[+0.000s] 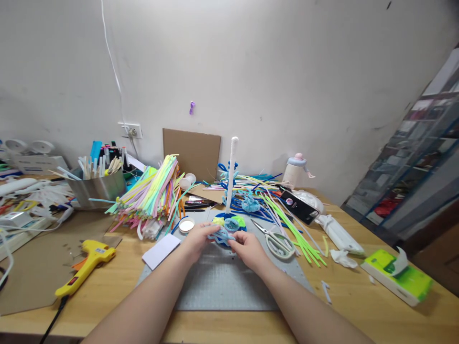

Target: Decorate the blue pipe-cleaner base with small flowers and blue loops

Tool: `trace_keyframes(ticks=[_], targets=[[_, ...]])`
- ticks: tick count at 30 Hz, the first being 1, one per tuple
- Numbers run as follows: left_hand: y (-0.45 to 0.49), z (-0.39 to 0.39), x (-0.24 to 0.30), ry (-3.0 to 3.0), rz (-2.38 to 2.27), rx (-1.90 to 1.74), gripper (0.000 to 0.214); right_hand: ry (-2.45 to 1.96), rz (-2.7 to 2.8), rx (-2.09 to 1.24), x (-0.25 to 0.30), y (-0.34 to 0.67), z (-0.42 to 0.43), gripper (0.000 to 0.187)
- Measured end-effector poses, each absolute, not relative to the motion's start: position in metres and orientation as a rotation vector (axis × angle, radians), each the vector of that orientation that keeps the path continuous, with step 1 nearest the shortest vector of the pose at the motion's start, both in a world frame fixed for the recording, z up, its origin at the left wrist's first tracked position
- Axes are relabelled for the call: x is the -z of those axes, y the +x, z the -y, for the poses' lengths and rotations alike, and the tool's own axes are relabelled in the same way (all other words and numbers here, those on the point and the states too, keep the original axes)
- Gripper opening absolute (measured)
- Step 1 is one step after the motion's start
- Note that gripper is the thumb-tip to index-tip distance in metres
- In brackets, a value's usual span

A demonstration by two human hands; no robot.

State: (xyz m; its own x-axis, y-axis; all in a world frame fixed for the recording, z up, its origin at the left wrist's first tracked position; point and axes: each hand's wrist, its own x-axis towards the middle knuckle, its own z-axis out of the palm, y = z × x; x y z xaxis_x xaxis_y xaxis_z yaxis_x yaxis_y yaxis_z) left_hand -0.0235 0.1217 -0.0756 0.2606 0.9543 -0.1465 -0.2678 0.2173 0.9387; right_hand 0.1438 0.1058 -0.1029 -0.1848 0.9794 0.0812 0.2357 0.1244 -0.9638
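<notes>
Both my hands meet over the far part of a grey cutting mat point(222, 286). My left hand point(198, 241) and my right hand point(247, 248) pinch a light blue pipe cleaner piece point(222, 235) between their fingertips. Just beyond it lies a small craft of blue, yellow and green fuzzy loops point(229, 222). A white pipe-cleaner-wrapped stick point(232, 172) stands upright behind that. Scissors point(276, 239) with pale handles lie to the right of my right hand.
A heap of pastel pipe cleaners point(150, 196) lies at left, green and blue ones point(287, 215) at right. A yellow glue gun point(86, 265), a metal pot of tools point(96, 186), a white card point(161, 251), a phone point(299, 205) and a green tissue pack point(398, 274) surround the mat.
</notes>
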Motion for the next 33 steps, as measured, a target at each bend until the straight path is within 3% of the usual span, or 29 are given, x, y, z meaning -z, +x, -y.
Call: trace_keyframes(ticks=[6,13,20,27,33], targets=[[-0.021,-0.12,0.073,0.952,-0.94,-1.033,0.017,-1.199,1.524,-1.165,0.101,0.143,-0.105,0.022],[-0.023,-0.126,0.082,1.03,-1.098,-1.108,0.032,-1.063,1.271,-1.524,0.102,0.142,-0.106,0.034],[-0.021,-0.121,0.082,1.05,-0.966,-1.019,0.038,-1.096,1.133,-1.379,0.101,0.142,-0.106,0.033],[-0.018,-0.124,0.088,1.022,-0.932,-1.084,0.034,-1.045,1.22,-1.637,0.099,0.136,-0.099,0.033],[-0.016,-0.121,0.089,1.095,-0.858,-1.055,0.033,-1.063,1.271,-1.558,0.1,0.134,-0.097,0.033]])
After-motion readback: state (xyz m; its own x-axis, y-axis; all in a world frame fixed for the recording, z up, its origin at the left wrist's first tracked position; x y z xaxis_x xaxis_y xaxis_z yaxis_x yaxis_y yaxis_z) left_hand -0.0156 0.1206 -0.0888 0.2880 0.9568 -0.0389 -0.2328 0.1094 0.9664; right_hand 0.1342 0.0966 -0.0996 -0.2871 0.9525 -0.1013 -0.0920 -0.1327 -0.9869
